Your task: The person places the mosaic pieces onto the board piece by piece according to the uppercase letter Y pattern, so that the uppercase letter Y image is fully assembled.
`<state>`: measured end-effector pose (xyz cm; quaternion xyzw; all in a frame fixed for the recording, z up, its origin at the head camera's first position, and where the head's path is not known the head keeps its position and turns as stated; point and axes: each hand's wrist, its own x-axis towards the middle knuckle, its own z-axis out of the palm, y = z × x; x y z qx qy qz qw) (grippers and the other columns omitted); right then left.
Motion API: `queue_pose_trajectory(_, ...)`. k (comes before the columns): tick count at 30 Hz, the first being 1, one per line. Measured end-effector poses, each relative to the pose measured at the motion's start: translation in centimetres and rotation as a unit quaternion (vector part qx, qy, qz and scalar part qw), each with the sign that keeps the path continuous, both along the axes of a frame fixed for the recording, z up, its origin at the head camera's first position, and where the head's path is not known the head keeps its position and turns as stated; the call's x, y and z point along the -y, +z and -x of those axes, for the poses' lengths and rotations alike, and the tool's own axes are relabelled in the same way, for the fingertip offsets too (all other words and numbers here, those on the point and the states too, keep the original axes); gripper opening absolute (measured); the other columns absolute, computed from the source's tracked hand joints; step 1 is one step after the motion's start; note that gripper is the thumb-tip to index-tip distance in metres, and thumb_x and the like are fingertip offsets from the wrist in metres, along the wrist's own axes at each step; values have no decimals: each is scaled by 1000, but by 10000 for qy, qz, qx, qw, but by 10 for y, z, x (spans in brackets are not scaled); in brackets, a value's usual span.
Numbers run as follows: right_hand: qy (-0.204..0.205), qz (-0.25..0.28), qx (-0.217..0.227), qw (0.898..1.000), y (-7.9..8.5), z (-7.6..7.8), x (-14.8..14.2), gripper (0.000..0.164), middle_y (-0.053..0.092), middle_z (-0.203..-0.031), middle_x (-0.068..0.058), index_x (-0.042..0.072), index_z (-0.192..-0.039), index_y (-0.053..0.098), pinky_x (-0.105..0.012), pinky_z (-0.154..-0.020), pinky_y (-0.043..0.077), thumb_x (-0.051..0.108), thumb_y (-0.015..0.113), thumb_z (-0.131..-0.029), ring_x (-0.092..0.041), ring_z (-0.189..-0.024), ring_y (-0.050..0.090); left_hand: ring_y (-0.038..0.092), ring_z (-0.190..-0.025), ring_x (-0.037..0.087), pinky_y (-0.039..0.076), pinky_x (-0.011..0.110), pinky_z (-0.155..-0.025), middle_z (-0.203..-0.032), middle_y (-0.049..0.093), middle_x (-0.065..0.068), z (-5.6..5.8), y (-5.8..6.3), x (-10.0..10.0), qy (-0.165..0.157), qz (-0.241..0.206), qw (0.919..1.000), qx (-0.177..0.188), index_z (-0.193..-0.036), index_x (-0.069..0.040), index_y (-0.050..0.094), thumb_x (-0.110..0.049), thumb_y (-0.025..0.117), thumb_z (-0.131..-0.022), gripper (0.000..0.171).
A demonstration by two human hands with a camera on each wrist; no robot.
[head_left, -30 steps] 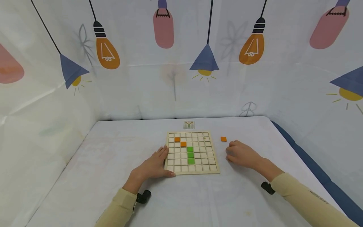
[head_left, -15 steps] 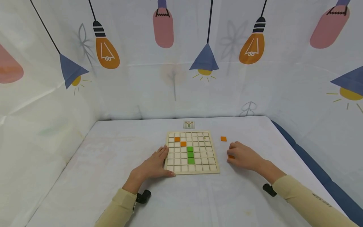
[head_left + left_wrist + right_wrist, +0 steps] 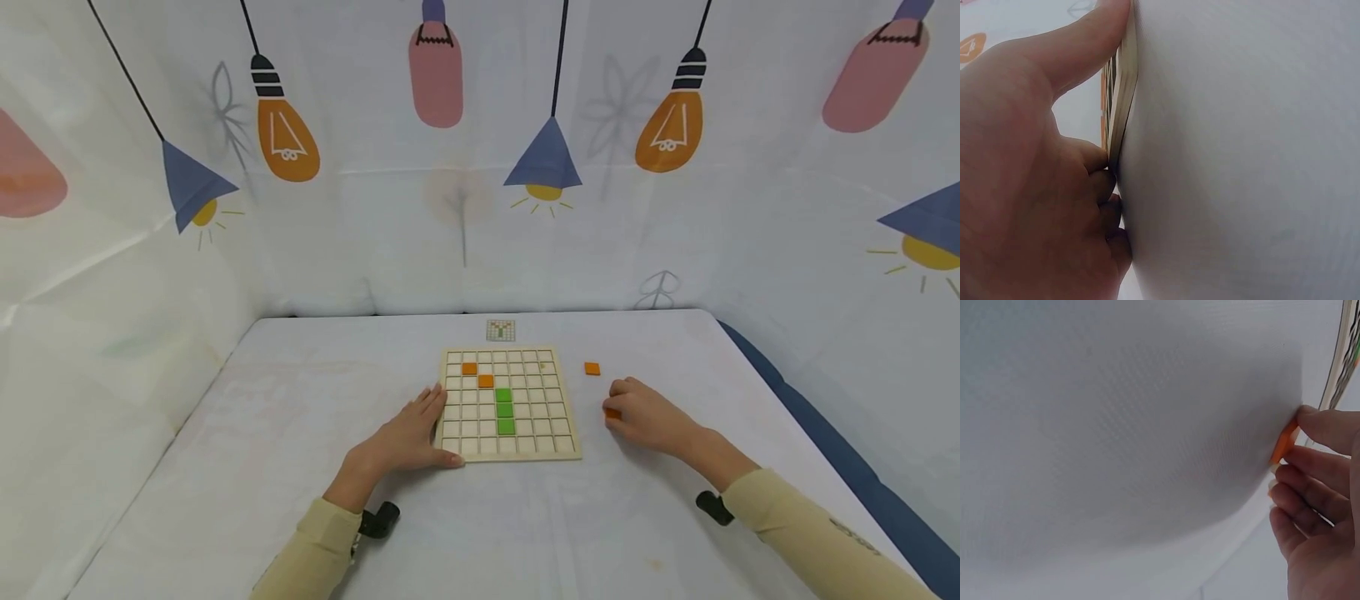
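Note:
A wooden grid board [image 3: 467, 442] lies on the table, with two orange tiles and a column of green tiles [image 3: 505, 411] in its squares. My left hand [image 3: 405, 437] rests against the board's near left corner, its fingers along the left side and the thumb on the near edge. In the left wrist view, the thumb touches the board's edge [image 3: 1124, 94]. To the right of the board, my right hand [image 3: 645, 415] pinches an orange tile [image 3: 1284, 442] between thumb and finger, low over the table. Another orange tile [image 3: 592, 368] lies beyond that hand.
A small card with a printed grid pattern [image 3: 500, 330] lies behind the board. The white-covered table [image 3: 322, 367] meets a lamp-printed backdrop [image 3: 390, 225] at its far side. Blue cloth [image 3: 825, 433] shows past the right edge.
My right hand has shifted slightly right and towards me, and the orange tile in its fingers has come into view. My left hand and the tiles on the board stay put.

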<state>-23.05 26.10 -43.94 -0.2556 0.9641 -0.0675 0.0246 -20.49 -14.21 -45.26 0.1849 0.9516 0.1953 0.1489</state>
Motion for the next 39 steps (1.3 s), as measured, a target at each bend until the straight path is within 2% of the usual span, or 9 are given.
queue_pose_trajectory(8,-16,0,-28,10000,-1,0,-1,6,59,-88,6,12,-89,77,-27,-72,48,17,77,-86,-11,-84,46,8,-157,28,17,49,-127,-169,9,10,-1,0,1,-13,19,10000,27,-160,-5,13,-67,72,-78,118)
queue_pose_trajectory(18,87,39,-211,9997,-5,3,1,10,58,-86,7,9,-92,77,-25,-69,46,17,76,-86,-10,-81,44,8,-157,30,18,51,-126,-168,9,12,-3,0,1,-92,-55,9999,20,-160,-4,13,-65,73,-78,118)
queue_pose_trajectory(26,226,168,-399,9988,-4,4,9,8,60,-84,8,9,-92,77,-26,-71,48,14,74,-86,-9,-80,47,9,-156,32,19,53,-125,-168,10,14,-2,-1,2,-118,-95,9999,-27,-159,-2,14,-64,74,-79,118)
queue_pose_trajectory(39,357,90,-383,9986,1,9,24,12,62,-86,5,7,-97,76,-28,-73,51,15,74,-88,-11,-83,50,7,-157,27,17,49,-127,-169,9,10,1,-5,1,-37,23,10000,-29,-160,-6,13,-67,72,-78,118)
